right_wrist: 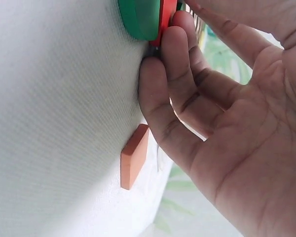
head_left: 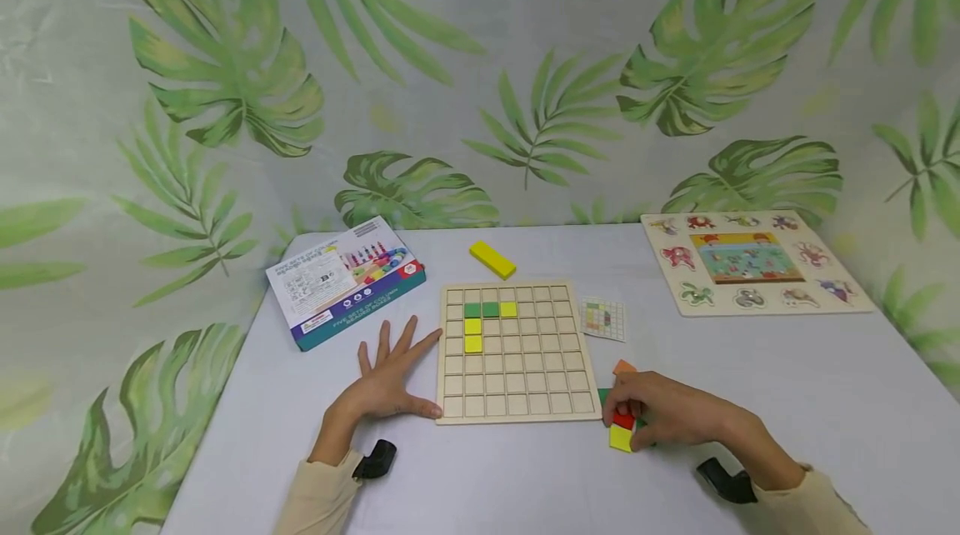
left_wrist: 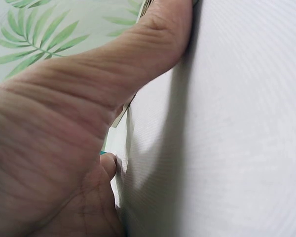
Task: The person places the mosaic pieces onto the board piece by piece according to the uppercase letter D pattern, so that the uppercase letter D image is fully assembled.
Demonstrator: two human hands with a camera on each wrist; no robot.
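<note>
Head view: the left hand [head_left: 390, 383] is spread, with its index fingertip and thumb at the near side edge of the grid board [head_left: 553, 366], which lies directly to its right. The right hand [head_left: 671, 410] is curled, its fingers closed round the red tile [head_left: 622, 420]. Whether the tile is off the table cannot be told.

Tiles about the right hand:
- Yellow tile [head_left: 620, 437]: just beside the fingers, on the side nearer the person.
- Green tile [head_left: 602, 396]: to the left of the fingers, near the board's corner.
- Orange tile [right_wrist: 133, 158]: apart from the fingertips, on the hand's far side.

To the right of the left hand, 5 tiles occupy the board: 2 green tiles [head_left: 482, 310] and 3 yellow tiles [head_left: 472, 335]. A pattern card [head_left: 603, 318] lies ahead of the right hand; its print is too small to read fully.

Procedure, as judged for picking a tile:
1. Brace the board lightly with the left thumb and index finger; do not push it toward the right hand.
2. Take 1 tile by 2 opposite edges. Neighbouring tiles crowd the fingertips, so a wide grip could drag up 2.
3. Check colour and cell against the card ahead of the right hand.
4. Lower the tile level; a tilted edge could catch on the cell ridges.
</note>
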